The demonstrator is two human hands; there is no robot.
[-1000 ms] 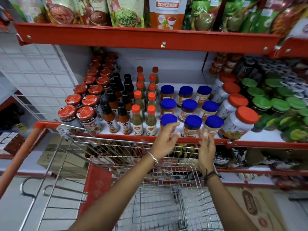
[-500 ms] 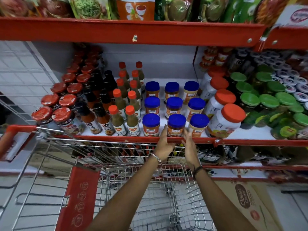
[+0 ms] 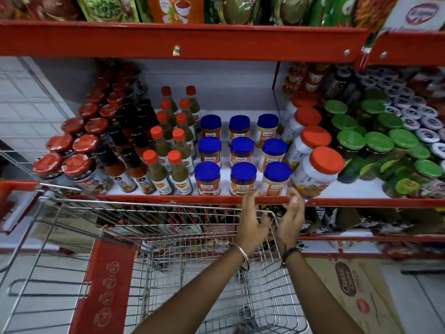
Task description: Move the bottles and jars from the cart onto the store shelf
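Blue-lidded jars (image 3: 243, 178) stand in three rows on the white shelf (image 3: 356, 189) behind its red front lip. Left of them are green sauce bottles with orange caps (image 3: 179, 173), dark sauce bottles (image 3: 137, 175) and red-lidded jars (image 3: 74, 168). My left hand (image 3: 251, 222) and my right hand (image 3: 292, 215) hover side by side just below the shelf lip, over the far end of the wire cart (image 3: 154, 213). Both hands hold nothing, fingers apart. The visible part of the cart basket holds no bottles or jars.
Large white jam jars with orange lids (image 3: 315, 172) and green-lidded jars (image 3: 378, 145) fill the shelf to the right. A red shelf (image 3: 175, 39) with pouches hangs close above. A cardboard box (image 3: 356, 290) sits low right. The cart's red seat flap (image 3: 106, 288) is at left.
Both hands have let go of the front blue-lidded jars and dropped back from the shelf to just below its lip. The view has shifted right and slightly closer.
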